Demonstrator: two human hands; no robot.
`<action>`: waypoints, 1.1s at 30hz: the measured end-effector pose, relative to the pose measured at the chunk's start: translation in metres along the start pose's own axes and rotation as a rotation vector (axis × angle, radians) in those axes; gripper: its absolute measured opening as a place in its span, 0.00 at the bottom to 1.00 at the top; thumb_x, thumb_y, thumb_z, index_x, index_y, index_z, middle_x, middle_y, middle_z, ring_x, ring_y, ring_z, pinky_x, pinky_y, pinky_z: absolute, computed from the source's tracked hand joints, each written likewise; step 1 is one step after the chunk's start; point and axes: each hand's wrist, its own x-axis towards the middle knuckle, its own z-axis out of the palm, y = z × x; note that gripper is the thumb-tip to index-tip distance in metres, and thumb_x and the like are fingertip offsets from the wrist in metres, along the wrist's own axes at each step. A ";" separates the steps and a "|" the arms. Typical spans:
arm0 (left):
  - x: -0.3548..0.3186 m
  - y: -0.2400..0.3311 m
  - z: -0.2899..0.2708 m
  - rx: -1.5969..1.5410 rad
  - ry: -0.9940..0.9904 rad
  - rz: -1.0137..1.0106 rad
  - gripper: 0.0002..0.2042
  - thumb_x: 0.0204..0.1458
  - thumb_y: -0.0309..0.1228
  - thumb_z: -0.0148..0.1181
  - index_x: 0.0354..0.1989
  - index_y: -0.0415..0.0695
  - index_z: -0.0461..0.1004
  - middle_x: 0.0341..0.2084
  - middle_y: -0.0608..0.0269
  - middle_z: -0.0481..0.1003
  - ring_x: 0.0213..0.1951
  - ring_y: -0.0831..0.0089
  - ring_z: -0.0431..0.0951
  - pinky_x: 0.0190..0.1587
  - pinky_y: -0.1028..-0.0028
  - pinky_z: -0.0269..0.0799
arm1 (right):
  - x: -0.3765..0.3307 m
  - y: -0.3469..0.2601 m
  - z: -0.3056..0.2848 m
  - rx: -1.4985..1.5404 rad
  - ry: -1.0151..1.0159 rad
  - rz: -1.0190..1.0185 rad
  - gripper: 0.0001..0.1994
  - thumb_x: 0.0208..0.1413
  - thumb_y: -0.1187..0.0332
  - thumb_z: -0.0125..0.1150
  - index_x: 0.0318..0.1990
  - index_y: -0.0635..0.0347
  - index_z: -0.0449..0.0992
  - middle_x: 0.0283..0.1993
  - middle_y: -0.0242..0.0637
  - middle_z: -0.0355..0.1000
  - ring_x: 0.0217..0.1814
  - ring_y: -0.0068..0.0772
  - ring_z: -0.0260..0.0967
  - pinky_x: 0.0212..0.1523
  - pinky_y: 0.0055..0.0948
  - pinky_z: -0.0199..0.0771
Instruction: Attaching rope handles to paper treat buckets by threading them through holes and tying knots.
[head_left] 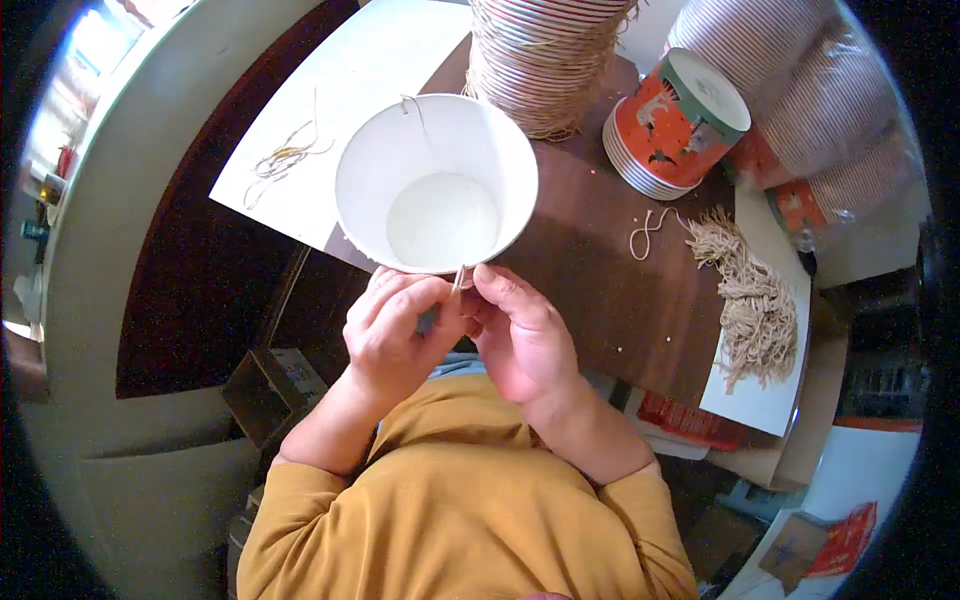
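A white paper bucket (440, 215) stands at the table's near edge with its open mouth toward me. A thin beige cord (408, 102) passes through its far rim and hangs down inside. At the near rim, my left hand (395, 320) pinches a short cord end (460, 278) that sticks up between the hands. My right hand (525, 335) is closed on the same cord from the other side, its thumb against the rim. The fingertips partly hide the cord, and I cannot make out whether it is knotted.
A tall stack of corded buckets (545, 65) rises behind. Upturned orange patterned buckets (670, 125) stand to its right, beside plastic-wrapped stacks (800, 95). A bundle of beige cords (755, 310) lies on white board at the right. Loose cords (285, 160) lie on the white sheet (370, 50) at the left.
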 end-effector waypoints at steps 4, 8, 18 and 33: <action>-0.003 0.001 -0.007 -0.027 -0.014 -0.126 0.09 0.40 0.15 0.64 0.29 0.39 0.73 0.22 0.59 0.75 0.24 0.65 0.76 0.28 0.74 0.73 | -0.003 -0.002 -0.001 -0.048 0.096 -0.008 0.10 0.60 0.64 0.53 0.43 0.59 0.75 0.38 0.31 0.75 0.38 0.23 0.68 0.40 0.25 0.65; -0.002 0.002 -0.015 -0.023 -0.103 -0.183 0.07 0.44 0.16 0.61 0.31 0.38 0.73 0.24 0.58 0.75 0.25 0.65 0.76 0.29 0.73 0.73 | -0.001 -0.012 -0.010 -0.081 -0.010 0.053 0.12 0.61 0.65 0.52 0.45 0.61 0.74 0.39 0.35 0.74 0.38 0.28 0.69 0.38 0.26 0.66; -0.005 0.009 -0.014 -0.258 -0.204 -0.489 0.03 0.50 0.19 0.59 0.33 0.37 0.72 0.24 0.57 0.74 0.26 0.68 0.75 0.30 0.76 0.70 | 0.002 -0.020 -0.019 -0.171 -0.020 0.006 0.12 0.61 0.65 0.52 0.44 0.65 0.73 0.37 0.35 0.72 0.35 0.26 0.66 0.38 0.26 0.68; 0.015 0.018 -0.022 -0.159 -0.123 -0.250 0.05 0.46 0.19 0.63 0.30 0.38 0.73 0.25 0.58 0.72 0.26 0.70 0.73 0.28 0.75 0.70 | -0.002 -0.025 0.013 -1.669 -0.076 -1.635 0.12 0.43 0.71 0.69 0.37 0.55 0.75 0.37 0.30 0.72 0.36 0.31 0.68 0.38 0.32 0.63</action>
